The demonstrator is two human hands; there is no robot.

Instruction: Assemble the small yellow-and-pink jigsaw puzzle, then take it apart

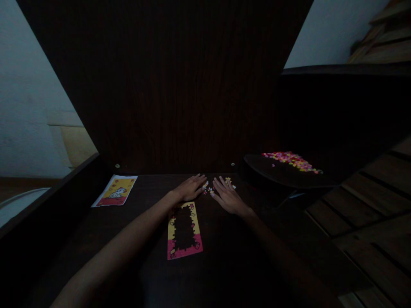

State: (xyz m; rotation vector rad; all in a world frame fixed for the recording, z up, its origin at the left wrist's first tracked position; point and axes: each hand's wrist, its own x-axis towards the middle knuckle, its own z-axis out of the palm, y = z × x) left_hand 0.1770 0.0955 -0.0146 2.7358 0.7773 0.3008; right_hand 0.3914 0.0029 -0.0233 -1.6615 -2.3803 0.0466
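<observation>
My left hand (pixel 189 188) lies flat on the dark wooden surface, its fingers stretched out beside a small group of loose jigsaw pieces (pixel 211 190). On the other side of these pieces, my right hand (pixel 227 196) is spread open, palm down, and partly covers some of them. Just below my left hand is a jigsaw border (pixel 197 242), yellow at the top and pink at the bottom, with an open middle. A picture sheet (pixel 117 191) in the same colours, with a white animal on it, rests at the left.
On a rounded dark shelf (pixel 257 164) at the right lies a heap of pink, red and yellow pieces (pixel 293 161). A tall dark wood panel (pixel 180 85) rises behind the work surface. A low dark side wall (pixel 58 196) bounds it on the left.
</observation>
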